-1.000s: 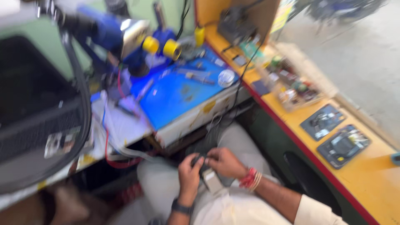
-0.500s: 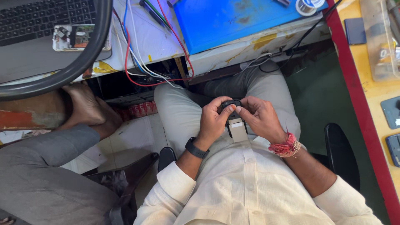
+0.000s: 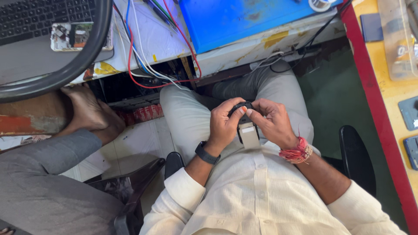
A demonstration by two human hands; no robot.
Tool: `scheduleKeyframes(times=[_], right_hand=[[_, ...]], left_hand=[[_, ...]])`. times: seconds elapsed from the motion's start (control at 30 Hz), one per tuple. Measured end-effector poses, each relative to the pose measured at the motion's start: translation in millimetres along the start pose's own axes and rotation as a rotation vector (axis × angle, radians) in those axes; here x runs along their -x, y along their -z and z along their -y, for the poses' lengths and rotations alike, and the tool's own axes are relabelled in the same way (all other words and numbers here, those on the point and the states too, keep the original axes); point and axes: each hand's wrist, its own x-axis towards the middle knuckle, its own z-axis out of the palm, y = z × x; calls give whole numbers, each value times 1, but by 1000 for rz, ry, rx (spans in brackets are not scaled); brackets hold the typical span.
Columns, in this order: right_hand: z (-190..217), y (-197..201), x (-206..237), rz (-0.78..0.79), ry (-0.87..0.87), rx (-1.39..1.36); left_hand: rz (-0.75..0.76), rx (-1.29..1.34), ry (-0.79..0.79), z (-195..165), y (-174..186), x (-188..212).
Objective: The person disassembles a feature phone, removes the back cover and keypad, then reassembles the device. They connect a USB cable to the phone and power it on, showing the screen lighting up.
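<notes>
I look straight down at my lap. Both hands hold a small black wristwatch-like device (image 3: 242, 109) with a pale grey strap (image 3: 249, 135) hanging toward my shirt. My left hand (image 3: 224, 124), with a black band on its wrist, grips the device's left side with the thumb on top. On the right side my right hand (image 3: 272, 122), with red threads around the wrist, pinches it with its fingertips. My legs in light grey trousers (image 3: 187, 115) lie underneath.
A blue mat (image 3: 244, 19) lies on the white workbench ahead, with red, white and blue wires (image 3: 143, 65) hanging below. A laptop (image 3: 39, 26) sits behind a black ring at top left. Another person's bare foot (image 3: 89, 111) and grey-trousered leg are on my left. A yellow counter (image 3: 392, 87) runs along the right.
The view has swung from the workbench down to my lap. Both hands have stayed together on the small black device, shifting only slightly.
</notes>
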Motion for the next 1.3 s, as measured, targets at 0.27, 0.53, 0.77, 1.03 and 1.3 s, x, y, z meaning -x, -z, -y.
scheduleKeyframes(times=[0.27, 0.53, 0.77, 1.03, 1.3], right_hand=[[-13, 7, -1, 12, 5, -71], [-12, -1, 2, 1, 34, 69], [-14, -9, 5, -92, 156, 98], [-24, -15, 5, -70, 84, -43], [-39, -12, -1, -98, -32, -222]], left_hand=[[85, 126, 68, -4, 1, 1], [83, -41, -14, -11, 0, 2], [104, 0, -69, -18, 2, 3], [74, -74, -46, -18, 4, 4], [103, 387, 256, 6, -7, 16]])
